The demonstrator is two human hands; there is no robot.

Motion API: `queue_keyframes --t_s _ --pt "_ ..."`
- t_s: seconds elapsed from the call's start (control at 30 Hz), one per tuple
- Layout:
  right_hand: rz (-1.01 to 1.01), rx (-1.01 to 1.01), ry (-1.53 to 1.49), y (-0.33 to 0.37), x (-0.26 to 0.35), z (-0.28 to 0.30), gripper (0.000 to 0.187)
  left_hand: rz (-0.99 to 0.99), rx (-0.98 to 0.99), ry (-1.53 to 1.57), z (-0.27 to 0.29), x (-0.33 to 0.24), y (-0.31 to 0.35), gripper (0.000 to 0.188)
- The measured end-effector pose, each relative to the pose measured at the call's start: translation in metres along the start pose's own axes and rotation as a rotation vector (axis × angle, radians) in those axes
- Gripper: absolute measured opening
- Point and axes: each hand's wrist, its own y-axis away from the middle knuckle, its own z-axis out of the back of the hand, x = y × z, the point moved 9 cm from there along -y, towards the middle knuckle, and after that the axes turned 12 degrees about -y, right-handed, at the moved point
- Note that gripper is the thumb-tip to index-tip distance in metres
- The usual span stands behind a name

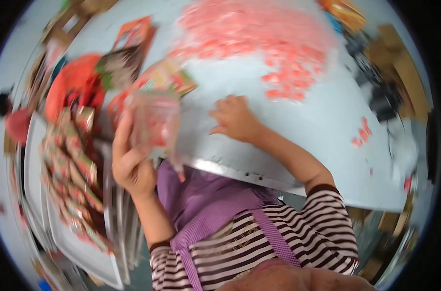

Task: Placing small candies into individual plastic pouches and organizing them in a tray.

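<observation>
My left hand [133,162] is closed round a see-through plastic bag [168,109], held up over the table's near edge. Some pinkish-red contents show through the lower part of the bag. Just to its right, my right hand [237,119] is low over the pale table [206,80], fingers apart and nothing visible in them. Whether it touches the tabletop I cannot tell. Beyond it spreads a large heap of small pinkish-red pieces [254,29], too blurred to name. A looser patch of these pieces [288,80] reaches toward my right hand.
Printed packets [174,77] and an orange-red bag [70,82] lie on the left. Beside me, a white tray [60,228] carries many filled patterned packets [72,169]. Black items [385,104] and cardboard [400,63] are at the right. Another person [17,121] is far left.
</observation>
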Motion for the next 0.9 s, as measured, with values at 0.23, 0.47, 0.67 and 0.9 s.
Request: queue_keyframes --t_s 0.23,0.47,0.67,0.9 --pt "0.016 -0.137 -0.159 0.006 -0.011 -0.008 0.023 -0.192 0.328 -0.276 -0.075 0.018 0.014 0.011" --pt "-0.015 -0.407 -0.257 0.016 -0.018 0.019 0.031 -0.309 0.567 -0.411 -0.082 0.008 0.005 0.016" --pt "-0.190 -0.467 -0.557 0.016 -0.041 0.022 0.031 -0.259 0.617 -0.355 -0.075 0.016 0.002 0.014" --pt "-0.186 -0.432 -0.551 0.012 -0.037 0.012 0.019 -0.273 0.544 -0.493 -0.077 0.004 -0.007 0.008"
